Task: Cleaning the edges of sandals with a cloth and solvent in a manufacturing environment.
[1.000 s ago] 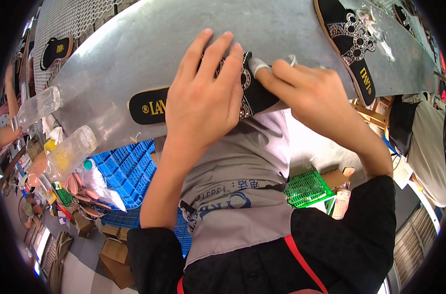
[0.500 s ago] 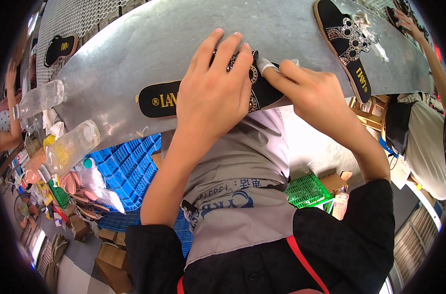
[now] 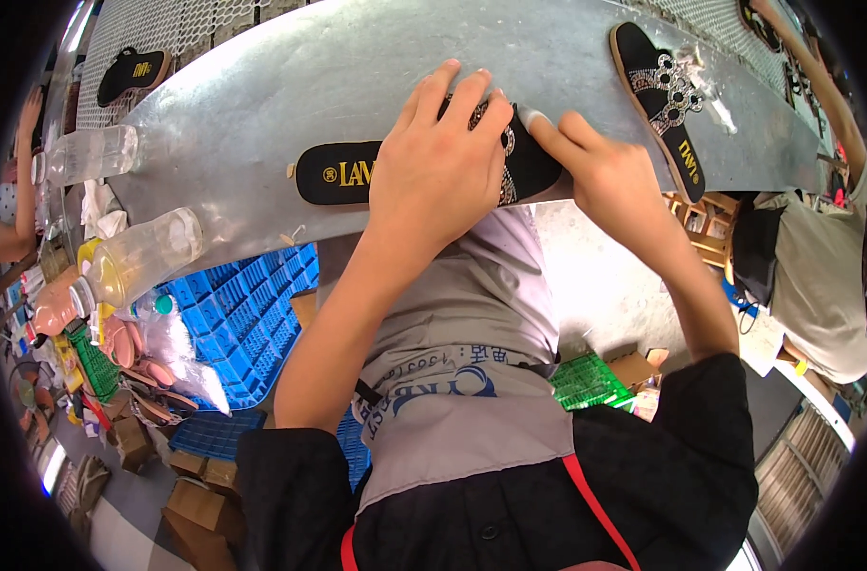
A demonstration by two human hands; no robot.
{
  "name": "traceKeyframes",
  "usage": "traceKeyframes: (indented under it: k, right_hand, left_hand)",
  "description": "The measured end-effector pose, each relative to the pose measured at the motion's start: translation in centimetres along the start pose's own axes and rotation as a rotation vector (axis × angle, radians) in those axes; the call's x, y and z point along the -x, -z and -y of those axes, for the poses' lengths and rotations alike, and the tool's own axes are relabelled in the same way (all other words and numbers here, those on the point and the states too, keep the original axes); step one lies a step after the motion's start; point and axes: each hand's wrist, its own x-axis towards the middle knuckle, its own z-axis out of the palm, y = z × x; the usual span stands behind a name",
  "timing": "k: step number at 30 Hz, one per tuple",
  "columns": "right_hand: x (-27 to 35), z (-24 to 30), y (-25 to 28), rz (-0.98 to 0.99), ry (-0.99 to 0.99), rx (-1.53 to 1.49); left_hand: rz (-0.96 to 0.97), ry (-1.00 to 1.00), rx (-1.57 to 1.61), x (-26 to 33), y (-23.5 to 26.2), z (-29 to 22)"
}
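A black slide sandal (image 3: 334, 173) with yellow lettering on its insole and a rhinestone-studded strap lies sideways along the near edge of the metal table (image 3: 262, 105). My left hand (image 3: 440, 152) wraps over its middle, fingers curled across the strap and hiding much of it. At the toe end, my right hand (image 3: 610, 171) grips the sandal with bent fingers; one digit with a white covering rests against the strap's far edge. The fingertips underneath are hidden. To the right a matching sandal (image 3: 656, 95) with a jewelled ring-pattern strap lies on the table.
Two clear plastic bottles, one empty-looking (image 3: 91, 154) and one with yellowish contents (image 3: 134, 271), lie at the table's left end. Behind runs a white mesh surface (image 3: 181, 33) bearing another black sandal (image 3: 129, 78). Below are blue crates (image 3: 234, 319) and a green basket (image 3: 586, 381). Another person (image 3: 824, 285) is at right.
The sandal and both my hands appear a little further right and slightly higher in view. The surroundings have shifted too, as the view has moved. Both hands keep their hold.
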Motion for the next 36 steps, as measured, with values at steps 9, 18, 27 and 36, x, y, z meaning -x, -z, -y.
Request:
traceKeyframes:
  k: [9, 18, 27, 36]
  right_hand:
    - [2.2, 0.7, 0.7, 0.02, -0.132, 0.127]
    - [6.3, 6.5, -0.2, -0.149, -0.192, -0.654]
    - [2.9, 14.7, -3.3, -0.178, -0.13, -0.931]
    - [-3.0, 17.4, -4.2, -0.131, 0.0, -1.587]
  left_hand:
    - [0.021, -0.024, 0.006, 0.2, 0.3, 0.4]
    - [-0.424, -0.086, 0.328, 6.6, 6.8, 0.0]
    - [-1.028, 0.515, 0.099, 16.3, 16.2, 5.4]
    - [-0.736, 0.402, 0.271, 17.4, 18.8, 11.6]
